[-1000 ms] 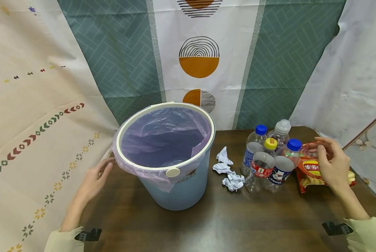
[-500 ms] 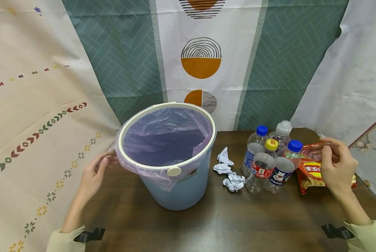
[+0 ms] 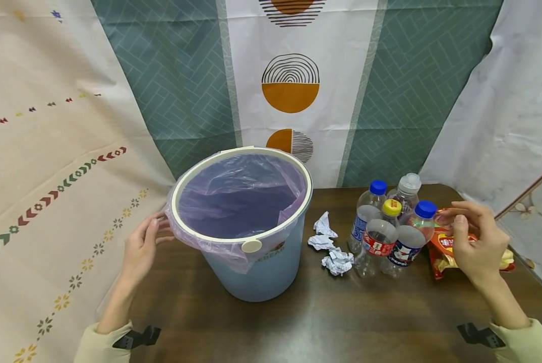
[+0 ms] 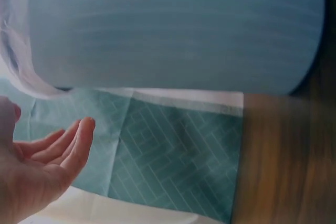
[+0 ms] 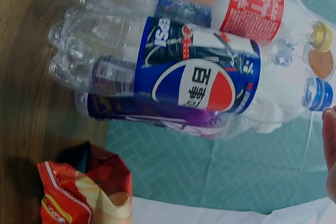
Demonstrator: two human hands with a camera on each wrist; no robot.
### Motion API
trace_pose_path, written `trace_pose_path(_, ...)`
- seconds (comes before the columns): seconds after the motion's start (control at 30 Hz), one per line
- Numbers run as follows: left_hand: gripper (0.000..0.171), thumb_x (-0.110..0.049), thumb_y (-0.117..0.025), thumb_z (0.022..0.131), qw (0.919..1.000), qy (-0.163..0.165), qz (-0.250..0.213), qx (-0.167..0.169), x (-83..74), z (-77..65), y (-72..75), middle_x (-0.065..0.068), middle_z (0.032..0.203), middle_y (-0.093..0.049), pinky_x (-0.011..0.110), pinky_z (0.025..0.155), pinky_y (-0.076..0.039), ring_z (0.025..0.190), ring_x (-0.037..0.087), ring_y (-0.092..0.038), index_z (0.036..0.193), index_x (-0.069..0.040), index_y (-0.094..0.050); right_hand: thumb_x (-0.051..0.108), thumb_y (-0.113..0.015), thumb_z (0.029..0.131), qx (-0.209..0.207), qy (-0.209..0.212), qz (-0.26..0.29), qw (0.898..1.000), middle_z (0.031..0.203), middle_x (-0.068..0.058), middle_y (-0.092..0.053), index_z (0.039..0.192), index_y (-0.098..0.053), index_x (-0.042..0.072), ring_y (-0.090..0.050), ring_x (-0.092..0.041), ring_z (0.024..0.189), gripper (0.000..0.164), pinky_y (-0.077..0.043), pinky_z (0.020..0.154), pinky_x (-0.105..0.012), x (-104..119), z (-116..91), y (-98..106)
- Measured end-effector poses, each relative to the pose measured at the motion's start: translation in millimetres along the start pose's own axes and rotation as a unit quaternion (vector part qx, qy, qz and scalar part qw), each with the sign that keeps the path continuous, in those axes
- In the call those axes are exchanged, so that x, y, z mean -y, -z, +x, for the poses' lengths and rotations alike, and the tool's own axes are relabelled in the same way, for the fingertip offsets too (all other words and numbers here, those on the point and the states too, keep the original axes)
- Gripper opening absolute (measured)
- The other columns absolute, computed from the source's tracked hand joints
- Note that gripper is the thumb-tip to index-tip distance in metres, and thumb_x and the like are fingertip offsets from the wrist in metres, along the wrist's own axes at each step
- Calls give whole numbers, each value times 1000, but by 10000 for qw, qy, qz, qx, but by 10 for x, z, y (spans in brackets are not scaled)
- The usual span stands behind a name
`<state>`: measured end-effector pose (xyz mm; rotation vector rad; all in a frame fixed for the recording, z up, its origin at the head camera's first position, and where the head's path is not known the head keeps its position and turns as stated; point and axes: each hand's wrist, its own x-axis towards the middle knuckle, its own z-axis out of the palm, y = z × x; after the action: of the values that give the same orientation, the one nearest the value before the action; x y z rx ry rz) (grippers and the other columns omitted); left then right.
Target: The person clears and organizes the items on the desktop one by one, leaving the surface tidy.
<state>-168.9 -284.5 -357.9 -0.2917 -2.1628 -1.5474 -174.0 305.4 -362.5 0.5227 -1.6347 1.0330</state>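
My left hand (image 3: 140,247) hovers just left of a blue bin (image 3: 257,282), fingers loosely spread and pointing at its rim. A thin pink bag (image 3: 232,257) lines the bin and folds over the cream rim. In the left wrist view the left hand (image 4: 47,169) is apart from the bin wall (image 4: 173,35), palm empty. My right hand (image 3: 479,247) holds nothing, its fingers relaxed above a red chip bag (image 3: 444,259) that it partly covers. Left of it stands a blue-capped Pepsi bottle (image 3: 407,245); in the right wrist view a fingertip (image 5: 329,129) shows near its cap.
Beside the Pepsi bottle stand a yellow-capped bottle (image 3: 378,244), another blue-capped bottle (image 3: 359,229) and a white-capped bottle (image 3: 409,185). Three crumpled papers (image 3: 338,261) lie between bin and bottles. Everything rests on a dark wooden table (image 3: 325,322) with patterned cloth (image 3: 180,65) behind.
My left hand has shifted slightly right, nearer the bin, its fingers spreading more. The right hand moved a little right, then back left over the chip bag. Bin, bottles and papers stay in place.
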Motion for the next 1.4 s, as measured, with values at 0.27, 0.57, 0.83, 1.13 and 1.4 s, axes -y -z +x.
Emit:
trace_pose_path(0.27, 41, -22, -33, 100, 9998, 113, -59, -141, -156, 23, -40, -13, 94, -65, 21, 62, -56, 80, 3, -64, 124, 8, -47, 11, -52, 87, 585, 583, -514, 9953, 82, -18, -64, 100, -57, -15, -55, 14, 81, 30, -41, 76, 1, 132, -10, -75)
trace_pose_path(0.57, 41, -23, -33, 100, 9987, 122, 287, -403, -338, 82, -91, -16, 92, -64, 20, 62, -56, 79, 3, -63, 121, 7, -51, 24, -53, 89, 731, 1131, -548, 9894, 78, -19, -65, 96, -60, -12, -55, 16, 84, 37, -40, 78, 1, 209, -54, -147)
trace_pose_path(0.83, 37, -24, -40, 98, 9971, 216, 420, -592, -496, 163, -116, -19, 92, -62, 18, 63, -56, 80, 2, -63, 118, 4, -55, 29, -55, 88, 1287, 1419, -244, 9812, 77, -15, -66, 94, -62, -10, -57, 4, 70, 41, -44, 64, -3, 263, -85, -228)
trace_pose_path(1.13, 38, -25, -45, 96, 9982, 306, 441, -278, -547, 175, -118, -16, 102, -60, 17, 68, -55, 85, -1, -61, 121, 3, -53, 28, -55, 87, 2271, 1484, 36, 9625, 81, -11, -65, 96, -63, -7, -54, 0, 67, 38, -46, 52, -13, 271, -207, -356)
trace_pose_path(1.4, 38, -21, -47, 95, 9982, 395, -446, 75, -580, 199, -99, -8, 94, -64, 19, 67, -56, 81, 4, -61, 119, 8, -53, 29, -50, 90, 2945, 1430, -11, 9449, 86, -2, -65, 101, -64, 1, -50, 3, 68, 34, -46, 57, -11, 297, -313, -470)
